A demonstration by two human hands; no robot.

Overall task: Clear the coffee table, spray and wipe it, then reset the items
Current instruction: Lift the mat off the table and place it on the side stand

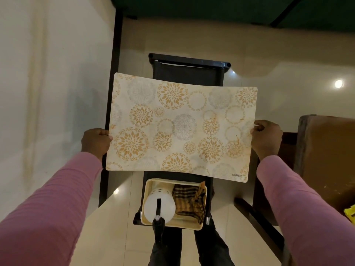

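Observation:
A cream placemat [180, 127] with gold and grey flower circles hangs flat in the air above a narrow dark table [188, 73]. My left hand [96, 141] grips its left edge and my right hand [267, 137] grips its right edge. Most of the tabletop is hidden under the mat. At the near end of the table stands a cream tray [192, 226]. In it lie a white spray bottle [159, 206] with a black trigger and a folded checked cloth [190, 200].
A white wall [48, 93] and a dark vertical frame [113, 93] run along the left. A brown wooden piece of furniture [326, 160] stands at the right, with something yellow [350, 215] at the edge. My legs [192, 250] stand on glossy beige floor tiles.

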